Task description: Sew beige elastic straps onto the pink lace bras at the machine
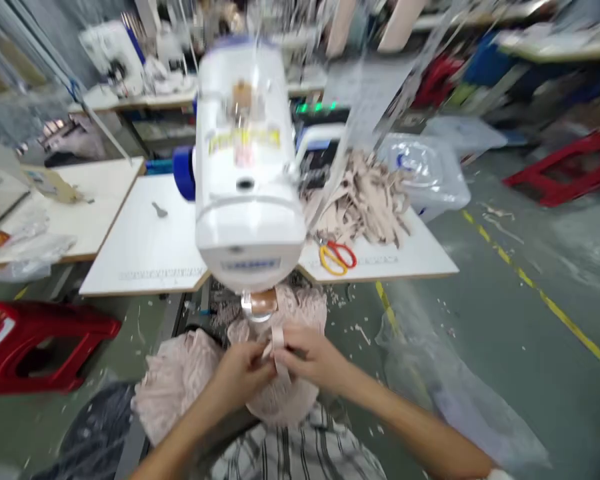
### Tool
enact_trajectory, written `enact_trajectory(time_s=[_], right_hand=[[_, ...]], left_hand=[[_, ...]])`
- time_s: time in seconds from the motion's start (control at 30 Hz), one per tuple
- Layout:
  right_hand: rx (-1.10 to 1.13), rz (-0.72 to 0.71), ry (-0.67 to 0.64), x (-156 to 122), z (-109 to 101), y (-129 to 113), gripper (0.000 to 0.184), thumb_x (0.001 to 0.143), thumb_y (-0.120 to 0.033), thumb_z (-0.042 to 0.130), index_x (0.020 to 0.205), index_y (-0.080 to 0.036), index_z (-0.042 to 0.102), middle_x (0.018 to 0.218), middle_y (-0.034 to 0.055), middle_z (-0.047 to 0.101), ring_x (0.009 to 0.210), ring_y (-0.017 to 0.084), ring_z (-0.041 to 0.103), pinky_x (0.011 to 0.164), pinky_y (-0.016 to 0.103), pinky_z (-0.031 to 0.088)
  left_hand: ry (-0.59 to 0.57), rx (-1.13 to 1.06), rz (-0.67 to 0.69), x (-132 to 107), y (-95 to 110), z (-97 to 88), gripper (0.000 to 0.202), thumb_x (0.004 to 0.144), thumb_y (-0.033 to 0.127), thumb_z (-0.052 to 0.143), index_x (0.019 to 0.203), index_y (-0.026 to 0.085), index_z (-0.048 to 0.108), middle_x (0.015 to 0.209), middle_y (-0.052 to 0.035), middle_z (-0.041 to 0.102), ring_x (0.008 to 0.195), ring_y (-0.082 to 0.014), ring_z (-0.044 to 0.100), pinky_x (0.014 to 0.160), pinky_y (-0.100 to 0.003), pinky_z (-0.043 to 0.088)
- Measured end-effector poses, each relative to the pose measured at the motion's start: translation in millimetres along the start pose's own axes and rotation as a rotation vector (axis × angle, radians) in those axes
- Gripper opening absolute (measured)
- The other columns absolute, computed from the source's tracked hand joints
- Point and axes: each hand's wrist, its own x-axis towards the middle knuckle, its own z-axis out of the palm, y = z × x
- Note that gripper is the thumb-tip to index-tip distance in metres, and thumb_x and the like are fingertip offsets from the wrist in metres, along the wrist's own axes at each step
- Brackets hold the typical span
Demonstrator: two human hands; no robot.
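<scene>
My left hand [247, 371] and my right hand [307, 357] meet just below the head of a white sewing machine [250, 220]. Between their fingertips is a narrow pale pink fabric strip [279, 337], which both hands pinch. Under the hands, gathered pale pink fabric [285, 405] rests over my lap and reaches up around the machine's arm end. A larger bunch of the same ruffled fabric [177, 380] lies to the left of my left hand. Blur hides the exact finger contact and the needle area.
Scissors with red and yellow handles [336, 258] lie on the white machine table [410, 257], near a heap of pink strips [367, 200]. A clear plastic bin [425, 170] stands behind at right. Red stools [40, 347] and plastic sheeting [460, 387] occupy the floor.
</scene>
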Motion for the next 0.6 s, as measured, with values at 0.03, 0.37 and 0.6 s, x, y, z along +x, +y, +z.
enact_trajectory(time_s=[0.03,0.37,0.6], right_hand=[[0.016,-0.020,0.022,2,1,1,0.027,0.095,-0.036,0.054,0.088,-0.020,0.074,0.078,0.0033,0.065,0.075,0.016,0.058,0.070,0.028,0.042],[0.535,0.191,0.296,18,5,-1,0.032,0.087,-0.051,0.063,0.080,-0.022,0.074,0.073,0.0015,0.062,0.067,0.016,0.052,0.063,0.029,0.041],[0.548,0.365,0.338,24,-23,7,0.036,0.086,-0.055,0.064,0.095,-0.020,0.070,0.061,-0.0029,0.053,0.053,0.011,0.045,0.050,0.023,0.036]], left_hand=[[-0.001,-0.096,-0.006,0,-3,-1.1,0.020,0.081,0.035,0.064,0.079,0.015,0.067,0.067,0.0014,0.056,0.062,-0.0127,0.046,0.056,-0.022,0.035],[0.472,0.021,0.311,4,-10,25.0,0.029,0.098,0.044,0.046,0.083,0.022,0.058,0.083,-0.0049,0.064,0.077,-0.0208,0.061,0.071,-0.032,0.049],[0.478,0.442,0.597,5,-4,6.0,0.031,0.098,0.026,0.046,0.124,0.020,0.061,0.090,-0.0078,0.073,0.078,-0.0181,0.069,0.068,-0.026,0.050]])
